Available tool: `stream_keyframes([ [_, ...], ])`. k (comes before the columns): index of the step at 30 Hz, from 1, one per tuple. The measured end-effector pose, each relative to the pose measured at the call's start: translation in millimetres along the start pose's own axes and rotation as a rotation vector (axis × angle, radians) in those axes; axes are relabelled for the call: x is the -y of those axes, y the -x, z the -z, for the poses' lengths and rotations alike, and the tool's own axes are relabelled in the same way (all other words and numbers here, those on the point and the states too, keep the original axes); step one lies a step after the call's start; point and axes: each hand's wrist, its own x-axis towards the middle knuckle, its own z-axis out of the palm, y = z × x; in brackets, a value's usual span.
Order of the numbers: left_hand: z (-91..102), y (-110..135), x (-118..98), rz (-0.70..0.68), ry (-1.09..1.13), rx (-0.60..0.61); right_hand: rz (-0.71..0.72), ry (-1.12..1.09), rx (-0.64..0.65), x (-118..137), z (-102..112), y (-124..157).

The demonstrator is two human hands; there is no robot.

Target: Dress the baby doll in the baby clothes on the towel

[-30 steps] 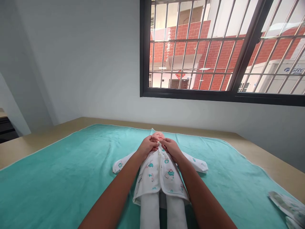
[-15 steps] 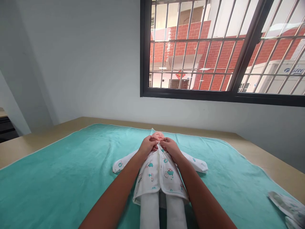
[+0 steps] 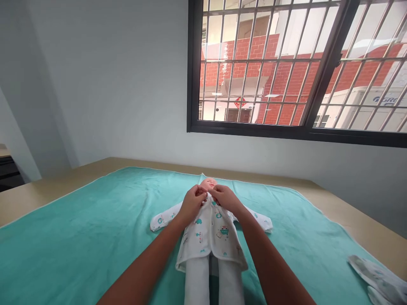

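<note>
A baby doll [image 3: 208, 184] lies on its back on a teal towel [image 3: 95, 228], head away from me. It wears a white printed baby jacket [image 3: 210, 237] with sleeves spread to both sides, and its white cloth legs point toward me. My left hand [image 3: 192, 201] and my right hand [image 3: 224, 198] meet at the doll's neck. Both pinch the jacket's collar edges together just under the chin. The fingertips hide the fastening.
The towel covers a tan table [image 3: 352, 220] that stands against a grey wall. A folded printed cloth [image 3: 375, 277] lies at the towel's right edge. A barred window [image 3: 295, 67] looks onto a red brick building. A dark cabinet edge [image 3: 8, 169] shows far left.
My hands have shifted slightly toward me and kept pinching the collar. The view has tilted a little, so the doll sits a bit lower and to the left.
</note>
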Motion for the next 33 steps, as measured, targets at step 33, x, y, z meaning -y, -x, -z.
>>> stream_keyframes([
  [33, -3.0, 54.8, -17.1, -0.066, -0.175, 0.001, 0.061, 0.129, -0.268, -0.3, -19.4, 76.9],
])
